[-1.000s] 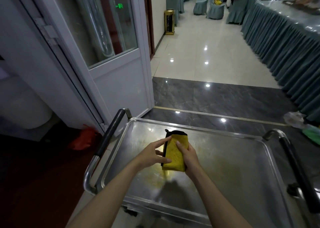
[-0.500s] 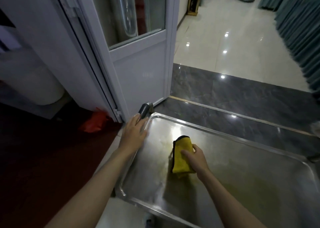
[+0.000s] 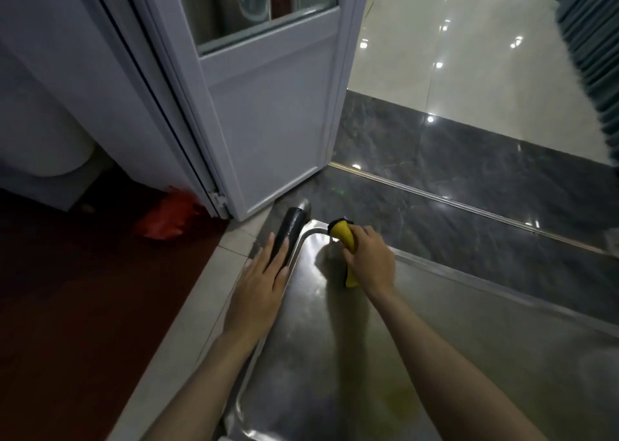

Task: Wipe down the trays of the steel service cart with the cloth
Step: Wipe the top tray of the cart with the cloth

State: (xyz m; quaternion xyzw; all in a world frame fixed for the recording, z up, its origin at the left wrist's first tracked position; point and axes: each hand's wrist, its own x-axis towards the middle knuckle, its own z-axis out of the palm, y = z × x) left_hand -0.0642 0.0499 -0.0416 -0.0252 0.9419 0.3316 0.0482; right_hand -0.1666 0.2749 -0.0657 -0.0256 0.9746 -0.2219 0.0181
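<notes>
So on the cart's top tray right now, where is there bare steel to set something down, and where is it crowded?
The tray is bare steel across its middle and right, between the right forearm and the far rim. It is crowded at the far left corner: the right hand grips the yellow cloth there, and the left hand rests on the black handle.
</notes>
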